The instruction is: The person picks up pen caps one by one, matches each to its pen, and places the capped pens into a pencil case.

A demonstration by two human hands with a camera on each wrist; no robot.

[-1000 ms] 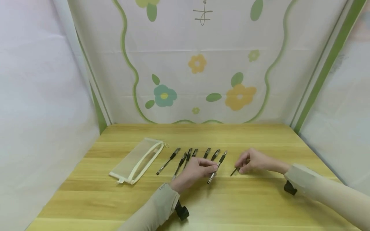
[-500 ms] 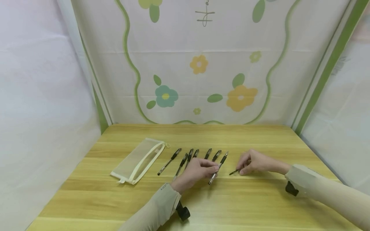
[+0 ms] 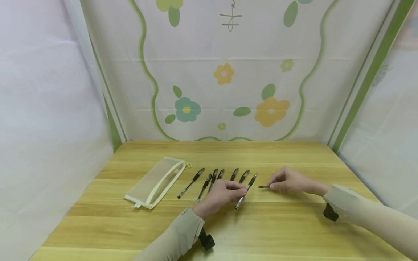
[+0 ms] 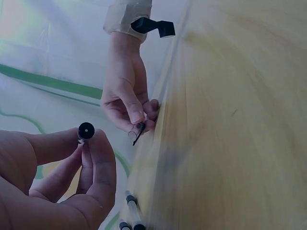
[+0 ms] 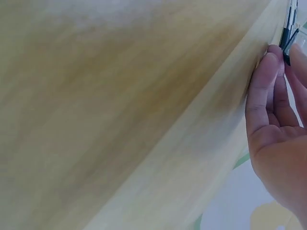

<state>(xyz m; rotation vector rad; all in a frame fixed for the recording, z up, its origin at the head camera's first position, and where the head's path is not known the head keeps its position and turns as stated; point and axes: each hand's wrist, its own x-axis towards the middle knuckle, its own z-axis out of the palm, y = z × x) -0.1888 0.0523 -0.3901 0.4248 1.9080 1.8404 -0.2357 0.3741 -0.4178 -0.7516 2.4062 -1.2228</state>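
The left hand (image 3: 220,195) pinches an uncapped pen (image 3: 250,182) between thumb and fingers, raised off the table (image 3: 277,232). The right hand (image 3: 287,181) pinches a small dark piece (image 3: 263,186) by one end (from the clip-like sliver seen in the left wrist view, I take it for a pen cap). Both hands, then, are closed on something.

The relation that counts, in my judgement, is between that piece and the pen's tip. In the head view the pen's long axis runs from 7 to 1 o'clock, tip at the 1 o'clock end. The dark piece runs along 9 to 3, its free end toward 9, so the two axes cross rather than line up. Measured from the tip, that free end sits near 6 o'clock, close by but apart. From the left hand, the piece lies between 2 and 3 o'clock; the right hand is the nearer one, since it holds it.

Six capped pens (image 3: 196,177) lie on the table, fanned from about 10 to 1 o'clock of the left hand, and a pale mesh pouch (image 3: 148,181) lies past them, between 9 and 10.

As for writing, I can make out no brand on pens or pouch. The left cuff (image 3: 189,219) bears dark letters, apparently starting with L, the rest unclear; the backdrop (image 3: 202,43) shows a drawn sign at 12 o'clock that I cannot read
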